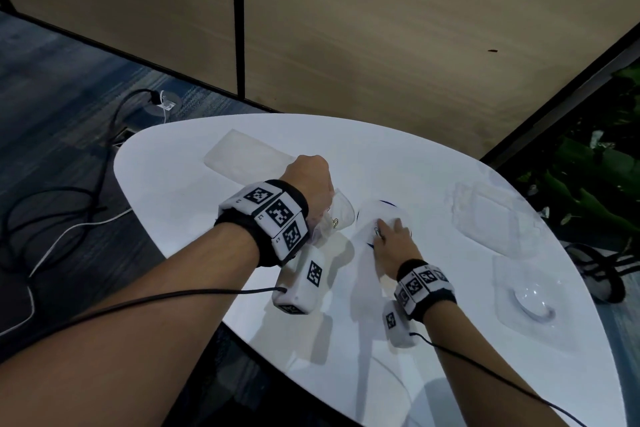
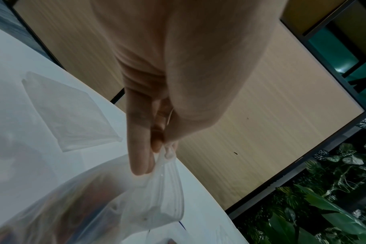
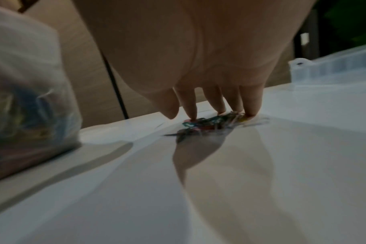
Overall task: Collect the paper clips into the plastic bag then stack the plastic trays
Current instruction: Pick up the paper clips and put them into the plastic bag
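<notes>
My left hand (image 1: 311, 180) is lifted above the white table (image 1: 194, 204) and pinches the rim of the clear plastic bag (image 1: 337, 215). In the left wrist view thumb and fingers (image 2: 140, 156) pinch the bag's top edge (image 2: 165, 153), and the plastic bag (image 2: 140, 201) hangs open below. Coloured clips show through the plastic bag (image 3: 27, 107) in the right wrist view. My right hand (image 1: 388, 230) reaches down just right of the bag. Its straight fingertips (image 3: 251, 109) press on a small pile of coloured paper clips (image 3: 209, 123), with the thumb held apart.
A frosted tray (image 1: 242, 156) lies at the table's far left. Two clear trays sit on the right, one farther (image 1: 495, 218) and one nearer with a round recess (image 1: 526, 302). Cables run over the floor on the left, and plants stand to the right.
</notes>
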Motion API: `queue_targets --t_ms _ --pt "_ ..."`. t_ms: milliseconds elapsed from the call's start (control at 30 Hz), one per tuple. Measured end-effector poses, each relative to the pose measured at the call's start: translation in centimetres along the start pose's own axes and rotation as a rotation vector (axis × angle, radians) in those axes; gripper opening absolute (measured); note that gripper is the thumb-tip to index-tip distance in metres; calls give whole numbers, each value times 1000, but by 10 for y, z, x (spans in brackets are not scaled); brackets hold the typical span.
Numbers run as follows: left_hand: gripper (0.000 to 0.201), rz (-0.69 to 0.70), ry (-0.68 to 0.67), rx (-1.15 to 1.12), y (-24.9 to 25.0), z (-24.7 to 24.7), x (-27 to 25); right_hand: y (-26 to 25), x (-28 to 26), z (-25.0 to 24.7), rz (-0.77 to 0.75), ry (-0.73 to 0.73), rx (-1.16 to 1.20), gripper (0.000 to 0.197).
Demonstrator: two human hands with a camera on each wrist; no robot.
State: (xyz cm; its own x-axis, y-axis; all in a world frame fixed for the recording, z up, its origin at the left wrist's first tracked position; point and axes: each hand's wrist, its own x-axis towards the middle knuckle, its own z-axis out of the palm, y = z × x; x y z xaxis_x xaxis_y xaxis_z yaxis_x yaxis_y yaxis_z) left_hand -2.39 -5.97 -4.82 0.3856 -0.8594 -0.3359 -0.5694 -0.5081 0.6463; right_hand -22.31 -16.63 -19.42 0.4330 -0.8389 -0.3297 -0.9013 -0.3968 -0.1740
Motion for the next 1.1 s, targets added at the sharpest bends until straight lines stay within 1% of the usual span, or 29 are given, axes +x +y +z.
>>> queue_targets --t_ms 67,100,200,300,367,400,467,533,600,633,667,700,733,800,867,933,967,1000,1067,1100 --pt "20 -4 -1 -1 0 -1 0 -7 -1 5 -64 -29 -94 54" --pt "20 -7 1 -4 -1 -1 0 -8 -2 8 -97 -30 -144 52" --pt "20 -5 -8 -22 -1 -1 0 -9 -7 9 -179 101 -228 27" --pt "20 0 -13 -21 0 0 -2 -10 -12 5 -204 95 -352 22" --pt "19 7 -6 -13 0 1 -3 -7 -11 3 -206 96 -319 22" --pt "19 7 -3 -9 0 0 -4 -6 -9 1 -206 104 -265 23" --pt "19 3 -2 -7 0 1 -4 -1 -8 -6 -138 130 -67 20" --pt "19 0 -3 3 0 0 -4 6 -6 -16 12 174 234 16" --pt "19 -1 1 18 -1 0 -5 10 -5 -28 200 163 602 6" --pt "19 -4 1 24 -1 0 -4 10 -5 -34 266 133 820 3" --pt "19 -6 1 29 -1 0 -4 8 -4 -42 300 108 1038 6" --pt "19 -5 2 33 -1 0 -3 3 -5 -51 293 86 1225 9" --pt "19 -4 5 37 -1 0 -3 -6 -8 -62 242 52 1353 13" --pt "20 -1 13 50 -1 0 -3 -31 -19 -87 82 -65 1471 18" --pt "20 0 28 76 -1 1 -2 -56 -33 -105 -68 -174 1456 15" --pt "21 3 39 91 -1 2 -2 -74 -40 -110 -146 -236 1383 11" --pt "21 3 44 89 0 2 -2 -79 -42 -108 -180 -237 1294 11" --pt "20 2 48 81 0 2 -3 -83 -41 -104 -223 -202 1142 12" --pt "19 -8 50 61 0 1 -3 -88 -38 -93 -277 -57 774 16" --pt "19 -13 51 52 -1 1 -4 -90 -38 -89 -269 13 674 18"
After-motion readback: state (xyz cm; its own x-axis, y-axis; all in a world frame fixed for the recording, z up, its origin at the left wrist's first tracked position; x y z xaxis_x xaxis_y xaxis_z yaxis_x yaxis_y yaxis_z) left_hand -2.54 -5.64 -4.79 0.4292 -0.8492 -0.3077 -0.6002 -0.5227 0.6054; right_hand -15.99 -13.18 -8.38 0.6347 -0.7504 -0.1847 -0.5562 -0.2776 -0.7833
